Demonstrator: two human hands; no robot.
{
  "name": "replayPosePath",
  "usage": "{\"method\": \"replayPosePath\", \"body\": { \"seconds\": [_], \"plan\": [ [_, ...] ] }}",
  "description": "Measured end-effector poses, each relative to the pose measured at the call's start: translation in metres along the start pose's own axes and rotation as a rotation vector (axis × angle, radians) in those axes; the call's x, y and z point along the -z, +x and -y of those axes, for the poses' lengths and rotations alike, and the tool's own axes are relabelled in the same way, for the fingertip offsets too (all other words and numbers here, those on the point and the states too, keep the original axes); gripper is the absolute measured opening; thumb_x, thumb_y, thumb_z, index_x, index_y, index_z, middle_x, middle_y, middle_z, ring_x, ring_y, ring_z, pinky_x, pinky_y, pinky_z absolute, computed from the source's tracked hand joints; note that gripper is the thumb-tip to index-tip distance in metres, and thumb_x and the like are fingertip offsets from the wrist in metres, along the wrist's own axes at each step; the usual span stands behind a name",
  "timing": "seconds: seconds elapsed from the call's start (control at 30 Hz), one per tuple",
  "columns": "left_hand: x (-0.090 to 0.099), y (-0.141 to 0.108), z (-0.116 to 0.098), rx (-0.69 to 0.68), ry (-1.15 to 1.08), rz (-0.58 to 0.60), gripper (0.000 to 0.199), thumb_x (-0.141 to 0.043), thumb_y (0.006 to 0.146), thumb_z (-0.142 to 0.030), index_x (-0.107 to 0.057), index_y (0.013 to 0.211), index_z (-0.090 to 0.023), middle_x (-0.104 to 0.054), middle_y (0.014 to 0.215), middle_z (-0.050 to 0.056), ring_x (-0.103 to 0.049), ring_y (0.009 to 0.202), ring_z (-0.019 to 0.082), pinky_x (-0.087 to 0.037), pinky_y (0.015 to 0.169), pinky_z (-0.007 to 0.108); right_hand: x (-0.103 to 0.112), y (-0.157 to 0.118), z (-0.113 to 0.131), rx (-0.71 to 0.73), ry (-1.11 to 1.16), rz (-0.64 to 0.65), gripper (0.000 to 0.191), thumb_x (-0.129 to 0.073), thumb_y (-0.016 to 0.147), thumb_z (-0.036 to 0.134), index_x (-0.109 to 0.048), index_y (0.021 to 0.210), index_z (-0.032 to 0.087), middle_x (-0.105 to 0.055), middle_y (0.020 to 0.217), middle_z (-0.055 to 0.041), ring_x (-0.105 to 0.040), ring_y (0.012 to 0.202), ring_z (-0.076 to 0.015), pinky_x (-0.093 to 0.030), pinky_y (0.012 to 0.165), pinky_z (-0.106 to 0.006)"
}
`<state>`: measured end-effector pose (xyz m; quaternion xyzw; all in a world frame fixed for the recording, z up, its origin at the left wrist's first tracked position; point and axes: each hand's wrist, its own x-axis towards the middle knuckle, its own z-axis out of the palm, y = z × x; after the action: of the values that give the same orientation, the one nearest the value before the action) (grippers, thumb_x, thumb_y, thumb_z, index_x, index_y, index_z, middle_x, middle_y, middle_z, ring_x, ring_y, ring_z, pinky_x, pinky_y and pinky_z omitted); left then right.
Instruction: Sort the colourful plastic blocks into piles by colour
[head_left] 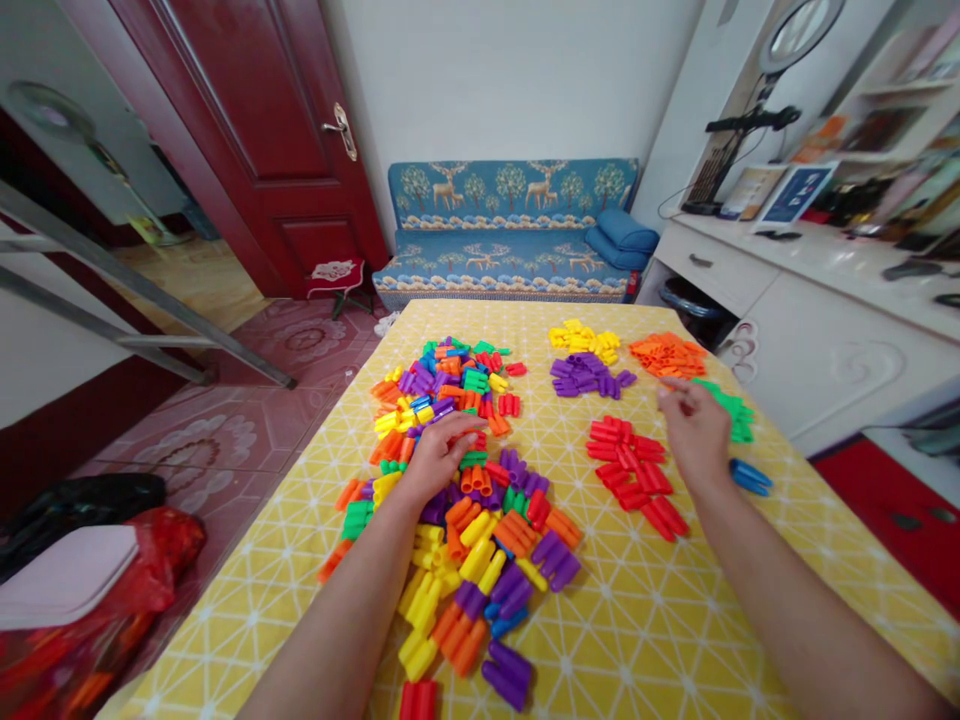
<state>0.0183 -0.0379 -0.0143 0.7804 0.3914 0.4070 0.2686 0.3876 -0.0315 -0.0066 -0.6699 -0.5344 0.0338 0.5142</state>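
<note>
A mixed pile of small ribbed plastic toy pieces (480, 560) in several colours spreads over the left and middle of the table. My left hand (441, 455) reaches into it, its fingers bent and closed on a red plastic piece (478, 440). My right hand (696, 425) hovers at the right, its fingers loosely bent and apart, with nothing visible in them. Around it lie single-colour groups: green pieces (731, 408), partly hidden by the hand, orange pieces (667, 355), red pieces (630, 465), purple pieces (589, 375), yellow pieces (585, 338) and blue pieces (750, 477).
The table wears a yellow patterned cloth (600, 650). Beyond its far edge stands a blue sofa (510, 240), with a red stool (336, 276) by the door. A white dresser (825, 320) flanks the right side; bags (165, 560) lie at the left.
</note>
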Motion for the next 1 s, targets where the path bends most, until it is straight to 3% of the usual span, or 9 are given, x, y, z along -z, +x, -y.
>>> {"method": "replayPosePath", "body": {
  "seconds": [0.17,0.23,0.33,0.43,0.53,0.73,0.87,1.0],
  "plan": [
    [0.002,0.0,-0.004,-0.009,0.011,-0.02,0.027,-0.052,0.09,-0.024,-0.069,0.111,-0.022,-0.061,0.124,0.01,-0.055,0.117,0.024,-0.043,0.103,0.042,-0.056,-0.066,0.079,0.085,0.364,0.541,0.032,-0.057,0.082,0.033,-0.064,0.11,0.019,-0.066,0.089,-0.0046,-0.061,0.076,-0.0153,-0.051,0.07,-0.029],
    [0.002,-0.001,-0.005,-0.01,0.008,-0.016,0.028,-0.05,0.091,-0.024,-0.07,0.11,-0.022,-0.058,0.128,0.009,-0.053,0.12,0.024,-0.041,0.105,0.044,-0.072,-0.084,0.097,0.137,0.42,0.685,0.035,-0.059,0.079,0.027,-0.063,0.114,0.021,-0.065,0.102,-0.006,-0.063,0.082,-0.0157,-0.052,0.073,-0.03],
    [0.002,-0.002,-0.006,-0.025,-0.023,-0.014,0.03,-0.046,0.093,-0.024,-0.067,0.114,-0.023,-0.053,0.135,0.009,-0.049,0.126,0.023,-0.038,0.108,0.044,-0.087,-0.097,0.11,0.247,0.467,0.805,0.048,-0.064,0.076,0.023,-0.058,0.124,0.025,-0.058,0.123,-0.0073,-0.06,0.103,-0.0196,-0.05,0.088,-0.036],
    [0.002,-0.002,-0.006,-0.041,-0.05,-0.013,0.032,-0.047,0.093,-0.024,-0.063,0.121,-0.024,-0.047,0.141,0.008,-0.044,0.131,0.023,-0.036,0.11,0.044,-0.093,-0.1,0.119,0.342,0.49,0.861,0.054,-0.066,0.077,0.022,-0.054,0.129,0.026,-0.053,0.131,-0.0075,-0.05,0.122,-0.0222,-0.04,0.103,-0.042],
    [0.001,-0.002,-0.004,-0.052,-0.036,-0.015,0.034,-0.052,0.091,-0.023,-0.061,0.123,-0.024,-0.046,0.143,0.009,-0.042,0.133,0.024,-0.035,0.111,0.045,-0.095,-0.101,0.126,0.346,0.526,0.885,0.045,-0.063,0.079,0.02,-0.059,0.124,0.026,-0.056,0.127,-0.0067,-0.051,0.121,-0.0214,-0.038,0.105,-0.042],
    [-0.001,-0.001,-0.001,-0.028,-0.017,-0.007,0.038,-0.062,0.086,-0.028,-0.061,0.123,-0.023,-0.054,0.135,0.011,-0.049,0.126,0.025,-0.04,0.107,0.042,-0.097,-0.105,0.122,0.122,0.714,0.827,0.034,-0.063,0.078,0.021,-0.062,0.112,0.023,-0.061,0.116,-0.0049,-0.058,0.108,-0.0181,-0.046,0.095,-0.035],
    [-0.004,-0.003,0.003,0.065,-0.057,-0.025,0.038,-0.062,0.085,-0.034,-0.062,0.121,-0.02,-0.065,0.116,0.01,-0.062,0.104,0.023,-0.054,0.085,0.033,-0.097,-0.104,0.115,0.019,0.763,0.737,0.029,-0.066,0.076,0.023,-0.063,0.106,0.021,-0.065,0.108,-0.0033,-0.06,0.103,-0.0176,-0.046,0.094,-0.034],
    [-0.007,-0.006,0.005,0.154,-0.119,-0.054,0.046,-0.069,0.079,-0.036,-0.063,0.12,-0.015,-0.068,0.088,0.006,-0.065,0.076,0.017,-0.054,0.067,0.026,-0.098,-0.105,0.113,-0.004,0.735,0.686,0.032,-0.067,0.075,0.022,-0.061,0.107,0.022,-0.066,0.102,-0.0022,-0.061,0.095,-0.0169,-0.048,0.089,-0.033]
  ]
}}
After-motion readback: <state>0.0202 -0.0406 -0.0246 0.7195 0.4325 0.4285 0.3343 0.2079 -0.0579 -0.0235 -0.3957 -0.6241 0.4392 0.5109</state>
